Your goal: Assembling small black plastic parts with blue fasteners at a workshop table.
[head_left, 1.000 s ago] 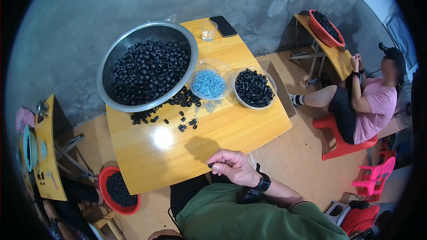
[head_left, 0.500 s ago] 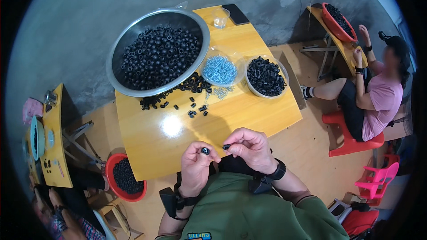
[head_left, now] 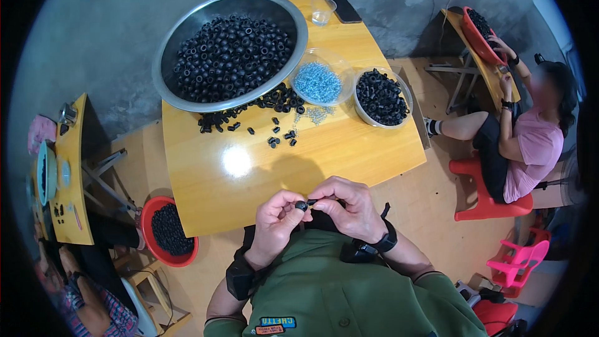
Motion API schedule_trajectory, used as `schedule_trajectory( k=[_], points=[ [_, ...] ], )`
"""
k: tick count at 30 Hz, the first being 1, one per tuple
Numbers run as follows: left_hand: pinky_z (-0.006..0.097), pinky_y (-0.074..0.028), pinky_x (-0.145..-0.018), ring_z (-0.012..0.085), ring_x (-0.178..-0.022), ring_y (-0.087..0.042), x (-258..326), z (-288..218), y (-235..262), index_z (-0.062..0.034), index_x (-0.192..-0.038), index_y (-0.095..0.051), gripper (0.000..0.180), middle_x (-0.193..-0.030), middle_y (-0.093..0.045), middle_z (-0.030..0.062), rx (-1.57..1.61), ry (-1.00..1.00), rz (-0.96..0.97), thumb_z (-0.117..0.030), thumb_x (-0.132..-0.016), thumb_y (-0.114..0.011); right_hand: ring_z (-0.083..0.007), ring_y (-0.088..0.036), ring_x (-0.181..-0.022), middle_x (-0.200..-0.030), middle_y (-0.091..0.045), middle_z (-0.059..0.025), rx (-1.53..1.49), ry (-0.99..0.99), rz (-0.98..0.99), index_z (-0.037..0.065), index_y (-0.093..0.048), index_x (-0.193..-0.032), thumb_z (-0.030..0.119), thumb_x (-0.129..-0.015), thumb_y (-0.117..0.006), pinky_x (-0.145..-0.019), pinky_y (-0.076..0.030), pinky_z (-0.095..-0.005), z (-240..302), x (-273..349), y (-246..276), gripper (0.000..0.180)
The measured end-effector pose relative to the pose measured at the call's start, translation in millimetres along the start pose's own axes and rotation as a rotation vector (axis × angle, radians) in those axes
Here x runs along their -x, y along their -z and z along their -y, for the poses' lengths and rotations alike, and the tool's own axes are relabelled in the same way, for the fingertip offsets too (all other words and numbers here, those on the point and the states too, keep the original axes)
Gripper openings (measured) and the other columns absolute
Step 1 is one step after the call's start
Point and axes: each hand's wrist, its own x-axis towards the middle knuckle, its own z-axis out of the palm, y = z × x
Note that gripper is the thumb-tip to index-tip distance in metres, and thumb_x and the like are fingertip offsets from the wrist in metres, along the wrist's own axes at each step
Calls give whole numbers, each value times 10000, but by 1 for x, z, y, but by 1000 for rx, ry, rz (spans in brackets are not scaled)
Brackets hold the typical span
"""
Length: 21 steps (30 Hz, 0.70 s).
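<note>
Just Off the Table Edge: Ring Pinched Between Two Hands

Held: small black ring point(head_left: 301, 205), nipped at the fingertips of the left hand point(head_left: 277, 217), fingers curled tight round it. Met from the other side by the right hand point(head_left: 348, 209), thumb and forefinger closed on a second dark piece point(head_left: 312, 202), touching the ring. Placed just beyond the near edge of the yellow table point(head_left: 249, 181). Farther back: loose black rings point(head_left: 274, 134), steel basin point(head_left: 231, 50) heaped with more.

A second ago I had only my right hand point(head_left: 349, 209) at the near table edge. Since then my left hand point(head_left: 277, 218) has come up beside it, and the two have closed together, fingertips now meeting on a small black ring point(head_left: 301, 205) between them.
</note>
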Motion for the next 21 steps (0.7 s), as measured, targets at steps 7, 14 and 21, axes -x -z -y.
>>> schedule_trajectory(
  k=[7,14,21],
  points=[
    [195,-447,-641,71,-708,-558,2,-1,-4,7,-944,-526,112,-804,-586,37,-22,4,-35,-45,-846,-546,-164,-631,-678,-734,-600,-75,189,73,33,5,-591,-876,-32,-792,-557,-573,-484,-254,5,0,0,98],
    [199,-447,-658,66,-698,-551,1,-2,-10,13,-919,-527,88,-785,-580,22,-27,-36,-61,-3,-834,-541,-194,-592,-663,-745,-597,-90,254,73,-13,3,-597,-832,-32,-742,-625,-571,-465,-271,6,3,-5,101],
    [201,-458,-666,66,-700,-550,0,3,-21,16,-875,-519,76,-772,-574,30,-95,-114,-128,59,-813,-515,-209,-590,-635,-729,-575,-97,329,144,7,-19,-597,-826,-65,-738,-595,-545,-471,-276,1,5,-2,99]
  ],
)
